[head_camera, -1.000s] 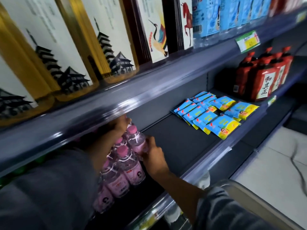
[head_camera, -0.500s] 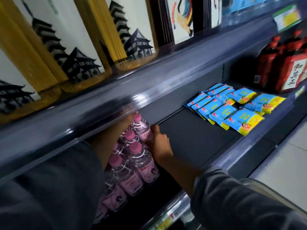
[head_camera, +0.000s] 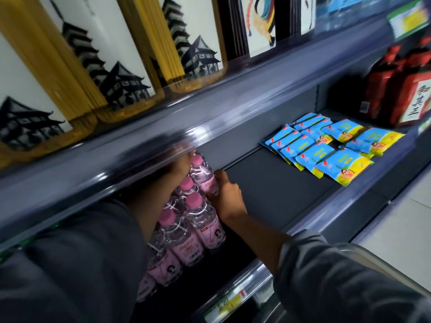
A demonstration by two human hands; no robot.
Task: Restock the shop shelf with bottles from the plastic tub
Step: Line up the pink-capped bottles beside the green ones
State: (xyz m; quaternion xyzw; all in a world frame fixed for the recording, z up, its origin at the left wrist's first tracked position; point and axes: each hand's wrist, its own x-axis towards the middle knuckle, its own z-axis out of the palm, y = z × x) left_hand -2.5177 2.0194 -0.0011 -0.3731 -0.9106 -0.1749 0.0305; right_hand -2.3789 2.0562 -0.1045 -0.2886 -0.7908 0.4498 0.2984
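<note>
Several clear bottles with pink caps and pink labels [head_camera: 198,227] stand in rows on the dark shelf [head_camera: 268,190]. At the back of the rows, a rearmost bottle [head_camera: 201,174] is held between both hands. My left hand [head_camera: 179,167] reaches in under the upper shelf edge and touches its left side; most of that hand is hidden. My right hand [head_camera: 227,195] wraps its fingers round the bottle's lower right side. The plastic tub is out of view.
The upper shelf edge [head_camera: 210,120] overhangs the bottles and carries boxed goods with pagoda prints [head_camera: 121,66]. Blue and yellow packets [head_camera: 326,150] lie on the same shelf to the right, then red bottles [head_camera: 401,89]. Pale floor tiles [head_camera: 396,234] show at right.
The camera has moved closer and tilted. Both hands have pushed the rearmost bottle a little deeper toward the back of the shelf.
</note>
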